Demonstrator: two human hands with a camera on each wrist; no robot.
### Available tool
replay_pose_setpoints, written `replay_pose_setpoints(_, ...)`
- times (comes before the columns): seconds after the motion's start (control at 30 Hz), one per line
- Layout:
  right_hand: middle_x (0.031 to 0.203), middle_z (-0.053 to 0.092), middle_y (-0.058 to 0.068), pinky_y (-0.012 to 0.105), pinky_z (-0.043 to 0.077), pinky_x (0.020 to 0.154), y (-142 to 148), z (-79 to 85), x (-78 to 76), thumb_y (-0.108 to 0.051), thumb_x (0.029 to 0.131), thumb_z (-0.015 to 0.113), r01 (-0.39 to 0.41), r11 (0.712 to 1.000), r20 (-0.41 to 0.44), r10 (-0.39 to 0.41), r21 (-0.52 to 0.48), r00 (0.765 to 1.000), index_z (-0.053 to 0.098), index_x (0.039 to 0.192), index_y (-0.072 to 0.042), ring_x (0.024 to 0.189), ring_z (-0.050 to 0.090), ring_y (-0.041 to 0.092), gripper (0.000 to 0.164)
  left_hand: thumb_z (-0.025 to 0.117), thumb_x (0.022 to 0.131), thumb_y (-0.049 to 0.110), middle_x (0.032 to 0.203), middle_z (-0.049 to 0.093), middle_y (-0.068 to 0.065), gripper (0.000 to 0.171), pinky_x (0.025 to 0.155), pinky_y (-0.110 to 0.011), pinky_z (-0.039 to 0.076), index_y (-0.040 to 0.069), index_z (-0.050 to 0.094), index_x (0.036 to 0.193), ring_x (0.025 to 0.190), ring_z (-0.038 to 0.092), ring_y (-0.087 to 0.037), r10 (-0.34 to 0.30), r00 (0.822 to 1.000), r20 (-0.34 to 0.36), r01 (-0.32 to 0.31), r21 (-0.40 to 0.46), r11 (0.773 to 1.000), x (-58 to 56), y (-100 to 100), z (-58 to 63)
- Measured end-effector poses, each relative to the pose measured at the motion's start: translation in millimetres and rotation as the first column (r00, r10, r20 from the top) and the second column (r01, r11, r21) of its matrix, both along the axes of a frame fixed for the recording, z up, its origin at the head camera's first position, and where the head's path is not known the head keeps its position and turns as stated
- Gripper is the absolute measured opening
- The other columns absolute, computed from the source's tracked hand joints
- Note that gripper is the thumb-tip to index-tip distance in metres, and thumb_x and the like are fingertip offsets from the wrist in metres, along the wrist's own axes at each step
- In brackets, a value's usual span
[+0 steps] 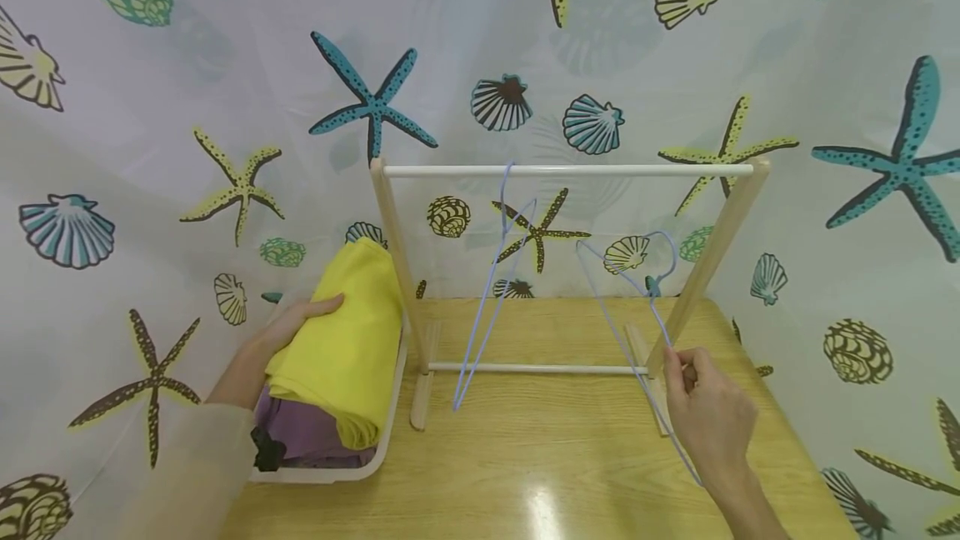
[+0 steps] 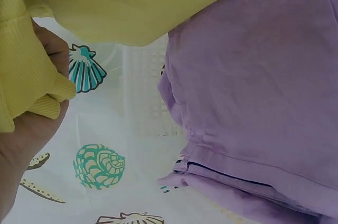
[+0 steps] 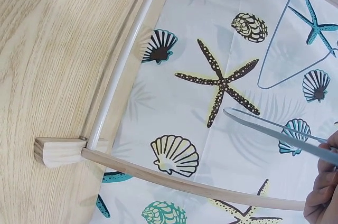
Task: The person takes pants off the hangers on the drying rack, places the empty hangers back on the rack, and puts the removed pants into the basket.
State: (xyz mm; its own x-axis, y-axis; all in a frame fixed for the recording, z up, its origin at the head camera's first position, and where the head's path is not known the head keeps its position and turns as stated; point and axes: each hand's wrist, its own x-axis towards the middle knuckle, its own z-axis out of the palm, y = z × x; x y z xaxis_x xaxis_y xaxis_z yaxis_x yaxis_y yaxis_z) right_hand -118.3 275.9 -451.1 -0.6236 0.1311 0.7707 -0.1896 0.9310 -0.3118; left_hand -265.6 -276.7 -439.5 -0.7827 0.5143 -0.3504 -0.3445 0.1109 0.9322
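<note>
My left hand [image 1: 296, 323] grips a folded yellow cloth garment [image 1: 345, 340] above a white basket [image 1: 393, 407] at the left. Purple clothing [image 1: 307, 432] lies in the basket below it; the left wrist view shows the same purple clothing [image 2: 253, 86] beside the yellow fabric [image 2: 132, 2]. My right hand [image 1: 708, 407] pinches a blue wire hanger [image 1: 611, 323] by one sloping arm, off the rail and in front of the rack's right post. In the right wrist view, that hanger [image 3: 280, 135] runs into the curled fingers. A second blue hanger [image 1: 480, 332] hangs from the rail.
A small wooden rack with a white top rail [image 1: 600, 171] and a lower white bar [image 1: 536, 368] stands on the wooden table [image 1: 525, 457]. A white curtain [image 1: 450, 40] printed with starfish and shells surrounds the table at the back and sides.
</note>
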Motion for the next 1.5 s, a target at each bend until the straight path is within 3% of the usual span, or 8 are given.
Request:
replay_pose_setpoints(0.17, 0.048, 0.055, 0.002, 0.012, 0.015, 0.037, 0.9, -0.4, 0.2, -0.009, 0.093, 0.074, -0.009, 1.000, 0.009, 0.009, 0.002, 1.000, 0.068, 0.080, 0.002, 0.043, 0.014, -0.015, 0.018, 0.040, 0.113, 0.048, 0.109, 0.075, 0.002, 0.044, 0.086, -0.034, 0.064, 0.011, 0.043, 0.136, 0.096, 0.077, -0.018, -0.021, 0.997, 0.075, 0.018, 0.038, 0.999, -1.5, 2.8, -0.5)
replay_pose_setpoints(0.3, 0.048, 0.056, 0.003, 0.012, 0.015, 0.036, 2.1, -1.5, -0.3, -0.009, 0.093, 0.074, -0.019, 1.000, 0.009, 0.019, 0.002, 1.000, 0.069, 0.080, 0.003, 0.043, 0.013, -0.017, 0.018, 0.043, 0.112, 0.050, 0.106, 0.076, 0.001, 0.046, 0.085, -0.034, 0.065, 0.009, 0.045, 0.133, 0.094, 0.078, -0.018, -0.018, 0.993, 0.116, 0.017, 0.013, 1.000, -4.1, 5.4, 0.4)
replay_pose_setpoints(0.63, 0.049, 0.055, 0.001, 0.012, 0.014, 0.038, 1.4, -1.8, 0.8, -0.009, 0.093, 0.075, -0.002, 1.000, 0.010, 0.002, -0.010, 1.000, 0.069, 0.080, 0.000, 0.044, 0.014, -0.015, 0.017, 0.052, 0.108, 0.053, 0.102, 0.076, -0.002, 0.055, 0.083, -0.037, 0.065, 0.006, 0.043, 0.136, 0.089, 0.078, -0.020, 0.026, 0.998, 0.056, -0.015, -0.191, 0.981, -7.9, 0.8, 3.9)
replay_pose_setpoints(0.77, 0.049, 0.055, 0.001, 0.012, 0.014, 0.038, 0.8, -0.9, 2.2, -0.009, 0.093, 0.075, -0.004, 1.000, 0.017, 0.004, -0.010, 1.000, 0.069, 0.079, 0.001, 0.043, 0.015, -0.015, 0.017, 0.056, 0.105, 0.057, 0.098, 0.076, -0.002, 0.059, 0.080, -0.038, 0.065, 0.006, 0.046, 0.132, 0.085, 0.078, -0.020, 0.028, 1.000, 0.011, -0.024, -0.288, 0.957, -8.2, -6.7, 3.8)
replay_pose_setpoints(1.0, 0.048, 0.054, 0.001, 0.012, 0.015, 0.038, 1.1, -1.4, 2.7, -0.009, 0.093, 0.074, -0.011, 1.000, 0.020, 0.012, -0.016, 1.000, 0.069, 0.079, 0.001, 0.043, 0.015, -0.014, 0.018, 0.056, 0.106, 0.054, 0.101, 0.074, -0.005, 0.061, 0.082, -0.039, 0.065, 0.003, 0.042, 0.137, 0.087, 0.077, -0.022, -0.035, 0.996, -0.080, 0.001, -0.389, 0.921, -7.8, -20.4, 0.4)
replay_pose_setpoints(1.1, 0.048, 0.054, 0.001, 0.012, 0.015, 0.037, 1.4, -1.6, 2.4, -0.008, 0.093, 0.074, -0.016, 1.000, 0.020, 0.016, -0.018, 1.000, 0.069, 0.079, 0.001, 0.043, 0.015, -0.015, 0.018, 0.057, 0.105, 0.056, 0.105, 0.071, -0.006, 0.071, 0.084, -0.038, 0.063, 0.000, 0.038, 0.144, 0.089, 0.075, -0.022, -0.033, 0.992, -0.119, -0.025, -0.453, 0.891, -5.6, -24.9, -1.0)
replay_pose_setpoints(1.3, 0.049, 0.056, 0.001, 0.012, 0.015, 0.037, 1.8, -2.4, 2.0, -0.010, 0.093, 0.075, -0.007, 1.000, 0.025, 0.008, -0.029, 1.000, 0.070, 0.080, 0.001, 0.043, 0.015, -0.015, 0.018, 0.055, 0.104, 0.060, 0.098, 0.070, -0.006, 0.076, 0.078, -0.035, 0.062, -0.004, 0.039, 0.143, 0.082, 0.073, -0.019, -0.028, 0.985, -0.172, -0.076, -0.563, 0.823, 0.3, -33.7, -4.8)
replay_pose_setpoints(1.5, 0.049, 0.053, -0.001, 0.012, 0.014, 0.039, 2.2, -2.9, 2.3, -0.010, 0.093, 0.075, 0.002, 1.000, 0.029, -0.002, -0.026, 1.000, 0.070, 0.080, 0.000, 0.043, 0.015, -0.014, 0.018, 0.052, 0.105, 0.060, 0.098, 0.068, -0.008, 0.086, 0.076, -0.035, 0.061, -0.009, 0.029, 0.152, 0.080, 0.071, -0.019, -0.032, 0.979, -0.202, -0.097, -0.597, 0.796, 1.6, -41.3, -12.1)
